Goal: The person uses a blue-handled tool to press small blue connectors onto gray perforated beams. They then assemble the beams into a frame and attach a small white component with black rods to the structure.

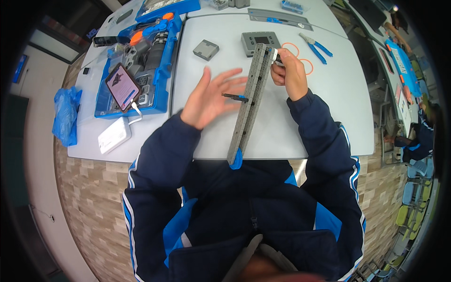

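Observation:
A long grey beam assembly (249, 98) made of plastic building pieces slants over the near part of the white table. Its lower end carries a blue gear-like piece (237, 159), and a black axle (233, 97) sticks out to the left from its middle. At the upper end, my right hand (292, 74) is closed around a small white and black part (276, 55) joined to the beam. My left hand (213, 96) is spread beside the axle, fingers apart, its fingertips partly hidden behind the beam; whether they touch it I cannot tell.
A blue case (162, 96) of parts stands left, with a phone (123, 87) on it cabled to a white power bank (114, 135). Beyond the beam lie a grey block (206, 50), a grey controller (256, 40), orange rings (307, 66) and blue-handled pliers (316, 47).

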The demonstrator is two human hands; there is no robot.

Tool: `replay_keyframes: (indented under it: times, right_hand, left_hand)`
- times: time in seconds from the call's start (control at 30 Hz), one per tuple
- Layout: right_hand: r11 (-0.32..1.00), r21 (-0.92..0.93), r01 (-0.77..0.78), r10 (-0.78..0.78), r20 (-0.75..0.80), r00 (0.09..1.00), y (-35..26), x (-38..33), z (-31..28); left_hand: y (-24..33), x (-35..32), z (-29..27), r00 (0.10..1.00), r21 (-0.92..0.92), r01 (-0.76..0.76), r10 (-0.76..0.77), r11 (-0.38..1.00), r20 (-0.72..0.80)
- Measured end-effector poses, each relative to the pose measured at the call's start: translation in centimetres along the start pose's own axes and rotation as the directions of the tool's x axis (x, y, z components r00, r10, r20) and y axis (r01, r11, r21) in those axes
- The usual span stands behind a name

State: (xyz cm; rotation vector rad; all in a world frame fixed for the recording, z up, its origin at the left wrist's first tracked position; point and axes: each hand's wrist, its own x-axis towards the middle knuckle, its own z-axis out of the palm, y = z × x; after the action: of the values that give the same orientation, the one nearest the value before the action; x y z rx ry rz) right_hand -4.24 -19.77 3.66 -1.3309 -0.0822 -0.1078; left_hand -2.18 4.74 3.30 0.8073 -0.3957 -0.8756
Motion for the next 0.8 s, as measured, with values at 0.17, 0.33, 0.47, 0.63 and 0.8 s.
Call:
replay_keyframes:
  times: [0.17, 0.33, 0.47, 0.63, 0.8]
  right_hand:
    - [0.98, -0.141, -0.143, 0.134, -0.069, 0.989, 0.8, 1.3, 0.5]
    - [0.843, -0.533, -0.077, 0.048, -0.068, 0.997, 1.7, 2.1, -0.2]
    - [0.705, -0.709, -0.004, 0.042, 0.036, 0.998, 2.7, 1.0, -0.7]
    - [0.671, -0.736, 0.083, 0.083, 0.186, 0.979, 3.2, -0.2, -1.1]
    - [0.743, -0.668, 0.037, 0.119, 0.187, 0.975, 3.3, -0.7, -1.9]
  left_hand:
    - [3.5, 5.9, -0.2, 0.985, 0.406, 0.12, -0.161, 0.906, 0.068]
    - [1.2, 8.6, 0.6, 0.987, 0.478, 0.113, -0.044, 0.871, -0.153]
    - [-1.9, 7.4, 0.1, 0.972, 0.277, 0.142, -0.08, 0.95, -0.222]
    - [-3.6, 5.7, -0.6, 0.98, 0.144, 0.104, -0.077, 0.984, -0.186]
    - [-4.3, 5.3, 0.1, 0.98, 0.141, 0.069, -0.04, 0.988, -0.194]
